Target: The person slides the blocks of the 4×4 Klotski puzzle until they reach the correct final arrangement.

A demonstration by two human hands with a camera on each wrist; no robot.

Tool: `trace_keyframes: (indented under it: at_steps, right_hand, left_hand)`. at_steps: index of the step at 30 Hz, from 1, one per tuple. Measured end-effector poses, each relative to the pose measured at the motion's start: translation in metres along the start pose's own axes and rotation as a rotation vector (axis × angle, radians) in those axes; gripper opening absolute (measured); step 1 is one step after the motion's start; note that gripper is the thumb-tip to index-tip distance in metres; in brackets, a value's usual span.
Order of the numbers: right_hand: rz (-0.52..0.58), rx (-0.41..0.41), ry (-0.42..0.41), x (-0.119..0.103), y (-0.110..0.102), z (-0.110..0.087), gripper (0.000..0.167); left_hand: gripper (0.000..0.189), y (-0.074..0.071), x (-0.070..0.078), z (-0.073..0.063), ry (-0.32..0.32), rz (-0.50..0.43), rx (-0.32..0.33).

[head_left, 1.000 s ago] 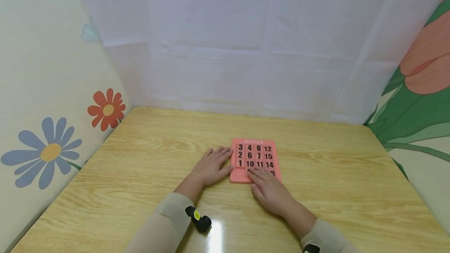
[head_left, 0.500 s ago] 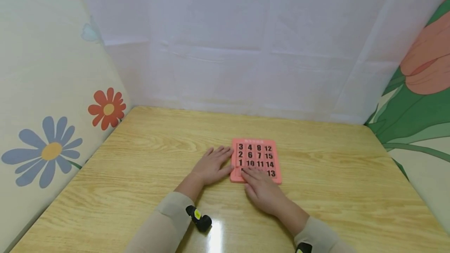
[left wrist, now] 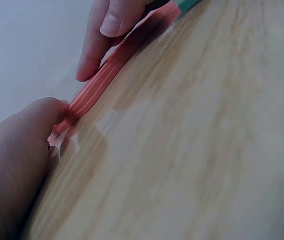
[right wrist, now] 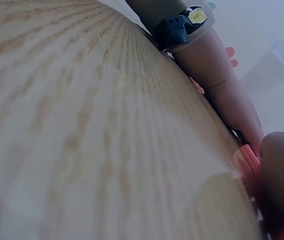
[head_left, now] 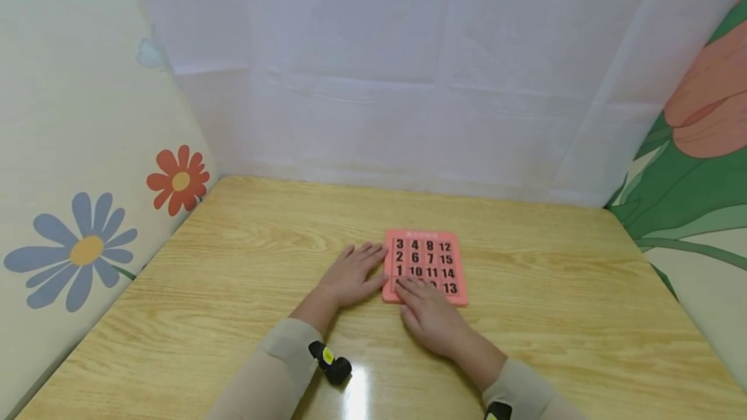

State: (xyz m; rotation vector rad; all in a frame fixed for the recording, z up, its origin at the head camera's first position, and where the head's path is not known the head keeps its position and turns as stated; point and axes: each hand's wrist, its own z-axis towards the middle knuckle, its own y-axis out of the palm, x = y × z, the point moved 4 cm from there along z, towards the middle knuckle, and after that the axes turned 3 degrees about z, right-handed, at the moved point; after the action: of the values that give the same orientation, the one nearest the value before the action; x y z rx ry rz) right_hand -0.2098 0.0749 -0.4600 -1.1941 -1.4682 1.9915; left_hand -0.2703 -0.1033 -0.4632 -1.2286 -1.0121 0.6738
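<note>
A pink number slide puzzle [head_left: 423, 234] with black-numbered tiles lies flat on the wood-grain table in the head view. My left hand [head_left: 350, 277] rests beside its left side, fingertips and thumb touching the frame. My right hand [head_left: 433, 316] reaches over the front edge, its extended fingers pressing on the bottom row and covering much of it. The 13 tile [head_left: 450, 288] shows at that row's right end. In the left wrist view my left thumb [left wrist: 47, 115] touches the puzzle's corner, and right-hand fingers [left wrist: 89, 55] lie over its edge.
The wooden table [head_left: 262, 225] extends around the puzzle. A white cloth [head_left: 362, 83] hangs behind it. Flower-printed panels stand at the left [head_left: 70, 115] and right [head_left: 706, 180]. A black wrist device [head_left: 331, 363] sits on the left sleeve.
My right hand has moved left along the bottom row, and a tile now fills the bare slot at the lower left. The 13 has come into view. My left hand stays put.
</note>
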Motion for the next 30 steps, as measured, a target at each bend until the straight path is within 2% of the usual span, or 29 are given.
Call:
trace_keyframes:
  at_steps: [9,30]
  right_hand:
    - [0.021,0.026,0.020,0.005,-0.003,-0.007,0.046]
    - [-0.001,0.089,0.098,0.036,-0.017,-0.035,0.044]
  left_hand:
    - [0.065,0.001,0.000,0.000,0.003,0.007,0.003]
    - [0.066,0.002,-0.001,0.001,0.008,-0.011,0.002]
